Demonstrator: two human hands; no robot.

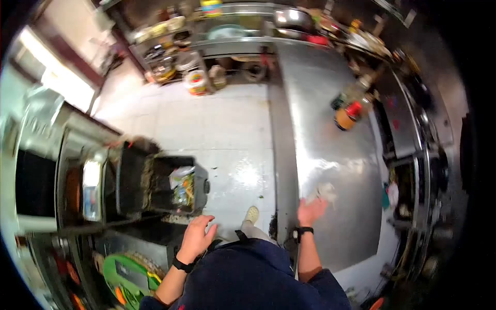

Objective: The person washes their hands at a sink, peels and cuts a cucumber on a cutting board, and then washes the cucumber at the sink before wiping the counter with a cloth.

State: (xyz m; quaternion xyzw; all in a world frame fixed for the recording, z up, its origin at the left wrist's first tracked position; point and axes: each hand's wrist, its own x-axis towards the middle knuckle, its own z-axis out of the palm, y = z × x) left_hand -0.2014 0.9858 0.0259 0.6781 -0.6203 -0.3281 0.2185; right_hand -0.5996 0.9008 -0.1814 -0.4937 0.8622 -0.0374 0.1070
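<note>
My left hand (198, 236) hangs in the air at the near end of the grey bin, thumb apart from the fingers, holding nothing. A dark band circles its wrist. My right hand (311, 211) is over the left part of the steel counter (330, 243), with its blurred fingers stretched out and a dark watch on the wrist. Just beyond its fingertips a pale, smeared patch (325, 194) shows on the counter; I cannot tell what it is. Farther up the counter stand a red-capped bottle with orange-brown contents (347, 118) and a dark green bottle (341, 99).
An open grey bin (200, 182) with scraps inside stands on the wet tiled floor (237, 134). A green basin (111, 268) sits at lower left. Shelves with pots, including a steel bowl (292, 19), line the back. A white tub (196, 82) rests below them.
</note>
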